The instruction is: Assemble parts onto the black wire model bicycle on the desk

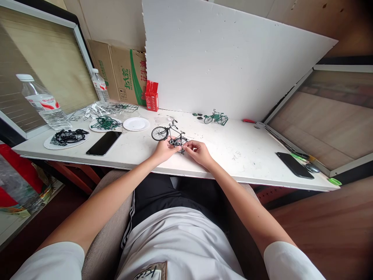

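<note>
A small black model bicycle (160, 133) is held just above the front part of the white table (227, 155), its front wheel toward the left. My left hand (165, 150) is closed on the bicycle's lower frame, near the pedals. My right hand (199, 151) pinches at the rear wheel, thumb and forefinger together; any small part between those fingertips is too small to make out. Farther back stands a green model bicycle (216, 117), with a few small dark pieces (199, 116) to its left.
Paper plates with black parts (68, 137) and green parts (105, 123), a bare plate (136, 124), a phone (104, 143) and water bottles (46, 105) are at the left. A red box (152, 97) stands behind. Another phone (294, 165) lies right.
</note>
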Demonstrator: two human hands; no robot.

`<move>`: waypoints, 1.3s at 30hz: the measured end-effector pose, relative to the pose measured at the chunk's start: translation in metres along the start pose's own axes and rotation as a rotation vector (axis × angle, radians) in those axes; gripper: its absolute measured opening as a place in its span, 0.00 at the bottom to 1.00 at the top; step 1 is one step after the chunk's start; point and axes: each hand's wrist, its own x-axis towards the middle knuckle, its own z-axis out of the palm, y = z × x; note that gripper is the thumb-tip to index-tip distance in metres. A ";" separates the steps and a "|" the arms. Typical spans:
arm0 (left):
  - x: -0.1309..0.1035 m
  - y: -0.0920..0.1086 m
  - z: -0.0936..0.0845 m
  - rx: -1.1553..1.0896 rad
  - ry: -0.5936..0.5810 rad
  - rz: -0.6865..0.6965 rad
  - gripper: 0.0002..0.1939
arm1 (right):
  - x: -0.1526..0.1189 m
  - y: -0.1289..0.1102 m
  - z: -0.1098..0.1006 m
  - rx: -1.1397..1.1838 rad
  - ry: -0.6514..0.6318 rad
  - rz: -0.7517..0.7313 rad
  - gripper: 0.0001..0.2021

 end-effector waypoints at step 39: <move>0.002 -0.004 -0.001 -0.083 -0.032 -0.094 0.27 | 0.000 -0.001 0.000 0.013 -0.021 0.024 0.20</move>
